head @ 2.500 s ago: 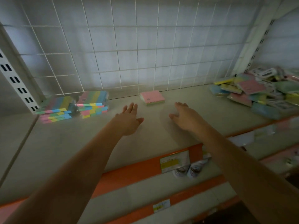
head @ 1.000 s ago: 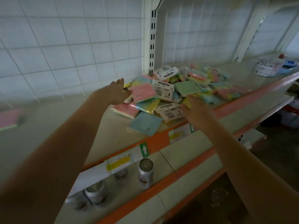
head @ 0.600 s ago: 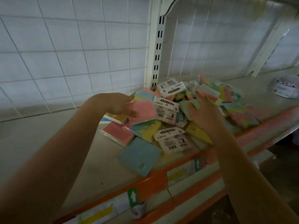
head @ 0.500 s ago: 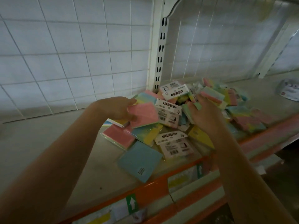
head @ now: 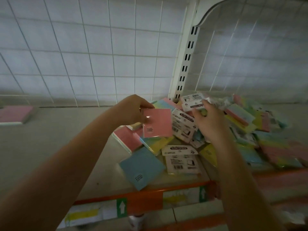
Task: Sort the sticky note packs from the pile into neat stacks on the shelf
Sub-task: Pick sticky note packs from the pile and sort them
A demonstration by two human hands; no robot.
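Since half a second ago your left hand (head: 133, 110) has lifted the pink pack (head: 157, 123) clear of the pile (head: 216, 130); it now pinches that pack by its upper left corner, thumb on the face. Your right hand (head: 211, 124) has pushed deeper into the heap, fingers curled among the packs near a white "STICKY NOTE" card (head: 195, 105), but you cannot tell whether it holds one yet.

Watch that corner pinch: the wrapper is glossy, so the pack could swivel or slip as you carry it away. Rummaging on the right may also nudge loose packs toward 6 o'clock, where the blue pack (head: 141, 167) already lies close to the shelf's orange lip (head: 145, 199).

The pink pack is square, thin and film-wrapped, with a small printed mark low on its face. Another pink pack (head: 15, 114) waits at 9 o'clock on the shelf.
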